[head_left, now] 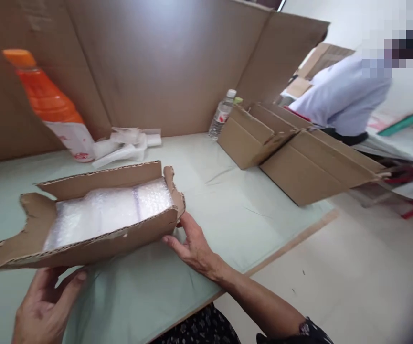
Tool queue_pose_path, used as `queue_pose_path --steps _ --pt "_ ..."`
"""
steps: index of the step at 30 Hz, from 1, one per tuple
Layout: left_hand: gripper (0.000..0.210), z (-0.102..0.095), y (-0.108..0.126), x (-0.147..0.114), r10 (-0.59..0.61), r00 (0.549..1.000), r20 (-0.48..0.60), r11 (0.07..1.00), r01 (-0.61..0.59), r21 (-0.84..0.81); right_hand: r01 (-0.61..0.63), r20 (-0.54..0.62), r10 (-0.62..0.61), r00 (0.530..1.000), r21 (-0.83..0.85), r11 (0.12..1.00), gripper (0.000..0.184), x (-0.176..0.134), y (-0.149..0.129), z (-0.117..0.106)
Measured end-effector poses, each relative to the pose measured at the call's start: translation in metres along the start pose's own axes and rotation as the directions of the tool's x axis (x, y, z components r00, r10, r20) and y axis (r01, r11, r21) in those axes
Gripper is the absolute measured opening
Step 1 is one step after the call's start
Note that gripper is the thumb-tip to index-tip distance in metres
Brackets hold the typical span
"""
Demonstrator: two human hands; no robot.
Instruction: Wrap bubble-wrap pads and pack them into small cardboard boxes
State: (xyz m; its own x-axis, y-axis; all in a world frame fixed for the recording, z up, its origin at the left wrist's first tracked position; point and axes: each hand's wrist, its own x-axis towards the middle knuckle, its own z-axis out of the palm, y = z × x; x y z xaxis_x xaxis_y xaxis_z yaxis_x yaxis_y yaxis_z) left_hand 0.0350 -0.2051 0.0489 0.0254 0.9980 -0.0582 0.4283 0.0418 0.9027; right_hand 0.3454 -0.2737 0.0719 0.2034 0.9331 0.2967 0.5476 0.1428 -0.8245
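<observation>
Both hands are at a shallow, open cardboard box (pixel 138 239): my right hand (pixel 194 246) grasps its nearest corner, thumb at the near wall and fingers round the end, while my left hand (pixel 47 306) is under the near edge toward the other end, thumb apart, fingertips hidden by the cardboard, so I can't tell whether it grips. Between and just beyond my hands, the box has ragged, torn rims and holds a bubble-wrapped bundle (pixel 115 210). Beyond my left hand, past the box, an orange-capped bottle (pixel 56 110) stands beside crumpled white scraps (pixel 129 145), before a tall cardboard panel (pixel 163 67). Out past my right hand, a clear bottle (pixel 222 114) stands by open brown cartons (pixel 306 165) on the pale green tabletop (pixel 224 210); farther right is a person in a pale top (pixel 349 93).
</observation>
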Motion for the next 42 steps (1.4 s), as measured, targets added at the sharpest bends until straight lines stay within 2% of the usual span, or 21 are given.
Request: queue_pose_path --steps 3,6,9,11,12,14,17,20,23,30,33,36,38,39,42 --pt "0.056 0.052 0.041 0.011 0.0 0.987 0.163 0.993 0.02 -0.118 -0.143 -0.178 0.131 0.975 -0.059 0.988 0.041 -0.02 0.012 -0.04" --pt "0.061 0.119 0.083 0.017 0.098 0.929 0.356 0.975 -0.018 -0.222 -0.296 -0.359 0.237 0.903 -0.118 0.948 0.034 -0.047 0.03 -0.09" --pt "0.072 0.198 0.117 0.017 0.253 0.811 0.527 0.934 -0.064 -0.35 -0.447 -0.548 0.323 0.771 -0.106 0.888 0.038 -0.081 0.049 -0.137" --pt "0.087 0.255 0.135 0.013 0.353 0.69 0.632 0.905 -0.081 -0.418 -0.503 -0.666 0.335 0.667 -0.071 0.861 0.043 -0.104 0.06 -0.162" --pt "0.094 0.282 0.143 0.009 0.361 0.633 0.685 0.911 -0.081 -0.404 -0.512 -0.716 0.326 0.617 -0.05 0.858 0.047 -0.115 0.065 -0.172" --pt "0.104 0.33 0.157 -0.002 0.363 0.581 0.729 0.919 -0.093 -0.384 -0.504 -0.783 0.31 0.538 -0.004 0.863 0.056 -0.132 0.074 -0.187" --pt "0.109 0.377 0.169 -0.026 0.384 0.515 0.766 0.921 -0.151 -0.36 -0.501 -0.8 0.338 0.495 0.055 0.864 0.068 -0.147 0.086 -0.201" --pt "0.105 0.398 0.176 -0.046 0.425 0.416 0.804 0.905 -0.227 -0.361 -0.527 -0.786 0.375 0.491 0.075 0.847 0.07 -0.149 0.095 -0.209" --pt "0.104 0.408 0.182 -0.05 0.432 0.363 0.826 0.895 -0.285 -0.343 -0.533 -0.778 0.386 0.496 0.079 0.843 0.071 -0.146 0.103 -0.215" --pt "0.105 0.445 0.202 -0.025 0.423 0.308 0.852 0.88 -0.365 -0.305 -0.479 -0.776 0.375 0.506 0.108 0.871 0.08 -0.134 0.137 -0.237" --pt "0.105 0.458 0.207 -0.015 0.423 0.304 0.854 0.874 -0.383 -0.297 -0.452 -0.768 0.359 0.531 0.102 0.886 0.081 -0.131 0.152 -0.242" --pt "0.102 0.461 0.206 -0.011 0.432 0.31 0.847 0.866 -0.404 -0.294 -0.439 -0.762 0.345 0.547 0.09 0.894 0.077 -0.136 0.156 -0.242" --pt "0.1 0.459 0.202 -0.012 0.439 0.318 0.84 0.859 -0.421 -0.29 -0.463 -0.794 0.342 0.503 0.086 0.882 0.07 -0.142 0.156 -0.247" --pt "0.099 0.457 0.2 -0.014 0.443 0.323 0.837 0.856 -0.43 -0.287 -0.478 -0.828 0.335 0.45 0.094 0.873 0.066 -0.145 0.156 -0.253" --pt "0.098 0.452 0.195 -0.021 0.452 0.328 0.829 0.843 -0.46 -0.278 -0.486 -0.925 0.298 0.235 0.153 0.861 0.058 -0.141 0.162 -0.287"
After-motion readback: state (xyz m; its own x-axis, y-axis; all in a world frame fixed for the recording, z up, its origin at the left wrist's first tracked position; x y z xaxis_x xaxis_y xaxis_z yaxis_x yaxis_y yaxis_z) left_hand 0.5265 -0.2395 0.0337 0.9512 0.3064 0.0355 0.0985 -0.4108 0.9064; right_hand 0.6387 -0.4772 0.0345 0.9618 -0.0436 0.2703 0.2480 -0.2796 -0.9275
